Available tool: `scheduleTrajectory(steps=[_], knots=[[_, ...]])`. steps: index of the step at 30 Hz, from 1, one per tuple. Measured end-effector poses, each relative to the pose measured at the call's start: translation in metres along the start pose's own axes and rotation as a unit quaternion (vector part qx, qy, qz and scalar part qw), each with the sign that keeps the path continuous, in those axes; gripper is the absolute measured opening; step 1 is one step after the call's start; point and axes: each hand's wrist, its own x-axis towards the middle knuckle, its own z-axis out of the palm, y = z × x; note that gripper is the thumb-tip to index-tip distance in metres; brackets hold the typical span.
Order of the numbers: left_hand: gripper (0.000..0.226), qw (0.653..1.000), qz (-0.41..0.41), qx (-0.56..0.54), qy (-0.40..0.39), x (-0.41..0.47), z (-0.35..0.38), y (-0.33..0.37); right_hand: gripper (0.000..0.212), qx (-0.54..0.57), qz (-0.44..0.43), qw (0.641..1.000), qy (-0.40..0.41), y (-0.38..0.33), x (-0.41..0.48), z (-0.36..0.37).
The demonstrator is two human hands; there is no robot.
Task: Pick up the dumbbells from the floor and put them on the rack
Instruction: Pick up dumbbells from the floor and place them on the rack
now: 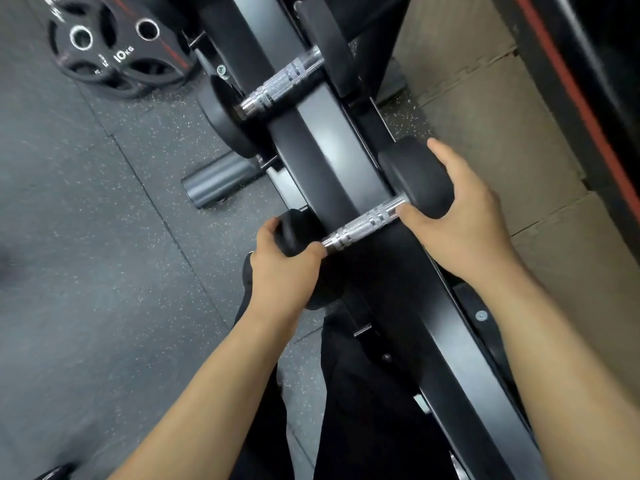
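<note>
Two hands on one dumbbell [363,223] in the head cam: left hand [280,268] curled round its near-left end, right hand [460,216] wrapped over the far-right end, prob to keep it level. It's lying across the rack [329,161], resting or just above, can't tell. A second dumbbell [280,85] is parked further back.

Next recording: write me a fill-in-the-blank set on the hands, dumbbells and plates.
The left hand and right hand each grip one black ___ of the near dumbbell, not its chrome handle.
A second dumbbell lies across the rack, ___ from the person than the held one.
The weight plates on the floor are marked ___ KG.
Missing: head; farther; 10.
</note>
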Motion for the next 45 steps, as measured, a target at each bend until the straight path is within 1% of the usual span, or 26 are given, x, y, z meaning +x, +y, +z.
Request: scheduleTrajectory(steps=[2, 5, 7, 10, 14, 16, 20, 22, 24, 27, 30, 33, 37, 41, 45], knots=[[0.067, 1.000, 0.017, -0.008, 0.009, -0.001, 0.000, 0.003, 0.079, 0.012, 0.000, 1.000, 0.014, 0.000, -0.003, -0.001], [0.055, 0.998, 0.056, -0.028, 0.018, -0.002, -0.006, 0.017, 0.075, 0.072, 0.015, 0.997, 0.019, -0.017, -0.001, -0.006], [0.054, 0.995, 0.092, -0.040, 0.019, -0.011, -0.014, 0.030, 0.076, 0.103, 0.021, 0.994, 0.016, -0.035, 0.000, -0.012], [0.054, 0.984, 0.168, -0.059, 0.013, -0.031, -0.035, 0.067, 0.074, 0.113, -0.004, 0.993, 0.009, -0.078, 0.004, -0.032], [0.053, 0.959, 0.273, -0.072, -0.006, -0.075, -0.091, 0.148, 0.069, 0.101, -0.085, 0.991, -0.018, -0.170, -0.003, -0.069], [0.055, 0.939, 0.333, -0.081, 0.006, -0.100, -0.133, 0.187, 0.067, 0.089, -0.139, 0.986, -0.019, -0.225, -0.010, -0.086], [0.047, 0.899, 0.424, -0.083, 0.066, -0.152, -0.229, 0.252, 0.066, 0.060, -0.252, 0.966, -0.024, -0.340, -0.024, -0.107], [0.043, 0.878, 0.459, -0.079, 0.111, -0.177, -0.278, 0.270, 0.066, 0.041, -0.302, 0.952, -0.033, -0.397, -0.037, -0.109], [0.039, 0.856, 0.485, -0.084, 0.159, -0.205, -0.343, 0.277, 0.064, 0.040, -0.364, 0.930, -0.037, -0.465, -0.060, -0.101], [0.036, 0.828, 0.506, -0.078, 0.229, -0.237, -0.434, 0.275, 0.063, 0.052, -0.436, 0.897, -0.048, -0.556, -0.095, -0.076], [0.036, 0.811, 0.503, -0.067, 0.293, -0.268, -0.528, 0.260, 0.065, 0.067, -0.490, 0.867, -0.063, -0.636, -0.137, -0.039], [0.039, 0.785, 0.504, -0.062, 0.354, -0.299, -0.618, 0.237, 0.063, 0.087, -0.542, 0.830, -0.096, -0.714, -0.187, 0.004], [0.041, 0.749, 0.494, -0.053, 0.439, -0.340, -0.721, 0.206, 0.062, 0.101, -0.607, 0.778, -0.127, -0.798, -0.251, 0.058], [0.037, 0.714, 0.484, -0.068, 0.502, -0.371, -0.804, 0.183, 0.060, 0.119, -0.653, 0.734, -0.142, -0.870, -0.298, 0.114], [0.045, 0.679, 0.469, -0.081, 0.559, -0.385, -0.863, 0.170, 0.060, 0.128, -0.677, 0.704, -0.171, -0.929, -0.328, 0.166]])
